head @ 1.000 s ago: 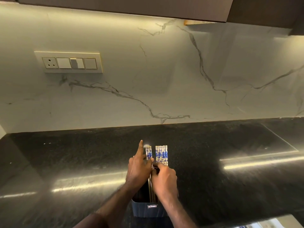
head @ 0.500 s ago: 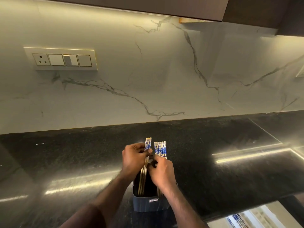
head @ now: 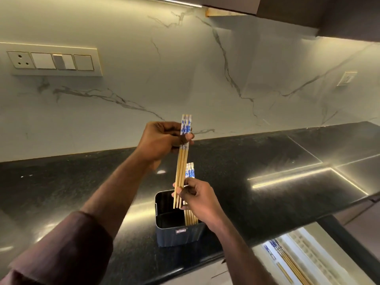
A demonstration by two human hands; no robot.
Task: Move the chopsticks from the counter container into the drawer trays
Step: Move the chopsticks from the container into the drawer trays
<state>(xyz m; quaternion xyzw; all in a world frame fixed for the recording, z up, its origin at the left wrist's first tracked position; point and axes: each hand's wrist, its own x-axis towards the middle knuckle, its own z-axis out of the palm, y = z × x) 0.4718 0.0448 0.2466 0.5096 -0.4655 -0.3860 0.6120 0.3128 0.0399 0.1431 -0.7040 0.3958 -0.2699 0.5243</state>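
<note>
Setting: we stand at a polished black granite counter [head: 267, 161] under a white marble backsplash [head: 185, 68]; one switch plate [head: 54, 61] with four modules sits on the left, and one smaller plate [head: 347, 78] on the right.
Container: one dark, ribbed, square-mouthed holder [head: 178, 233] stands on the counter near its front edge.
Left hand [head: 162, 140]: our fingers are closed around the blue-and-white tops of three lifted chopsticks [head: 182, 167] (we count three), tips hanging over the holder's mouth.
Right hand [head: 197, 199]: thumb and fingers pinch the lower shafts of that same bundle.
Still in the holder: about four chopsticks [head: 190, 218], against its right wall (count uncertain).
Drawer: one open tray [head: 308, 256] at lower right, holding several chopsticks [head: 287, 262]; blurred, uncounted.
</note>
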